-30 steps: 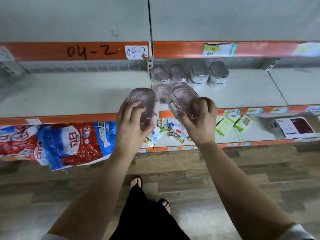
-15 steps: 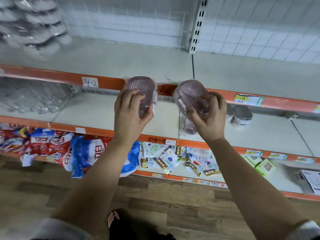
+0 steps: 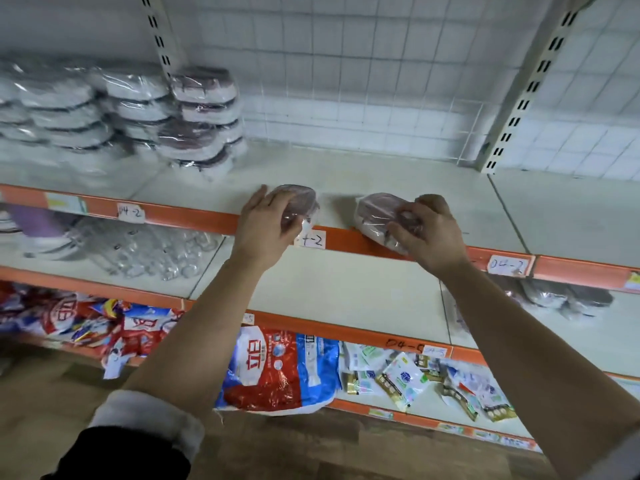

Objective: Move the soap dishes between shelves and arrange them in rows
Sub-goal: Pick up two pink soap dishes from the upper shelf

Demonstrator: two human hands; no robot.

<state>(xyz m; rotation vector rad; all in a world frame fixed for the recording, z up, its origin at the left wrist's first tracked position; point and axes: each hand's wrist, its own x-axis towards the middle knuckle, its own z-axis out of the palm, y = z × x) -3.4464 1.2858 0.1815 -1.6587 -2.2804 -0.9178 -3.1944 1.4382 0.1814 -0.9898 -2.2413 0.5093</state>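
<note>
Head view: both hands are up at the top shelf point(image 3: 381, 174), centre of frame, each w/ one film-wrapped dish. The left hand point(image 3: 268, 225) has its fingers point(image 3: 258, 204) curled over the left soap dish point(image 3: 299, 200), gripping it from above; that dish sits about level at the shelf's front lip. The right hand point(image 3: 427, 233) pinches the near end of the right soap dish point(image 3: 375, 213), which is tilted and overhangs the orange edge strip point(image 3: 346, 239). Whether either dish touches the shelf yet, I can't tell (some blur).

This looks like the set-down onto the top shelf. To do it well:
- Level the right dish first, then slide both back past the lip before letting go; released where it is, it prob. tips off.
- Grip the dish body, not loose wrap, as the film likely slips.
- Line them up w/ the stacks point(image 3: 201, 116) at upper left, same orientation, side by side, so the row runs on from there.
- More dishes point(image 3: 568, 296) wait on the shelf below, right of frame, so leave room alongside.
</note>
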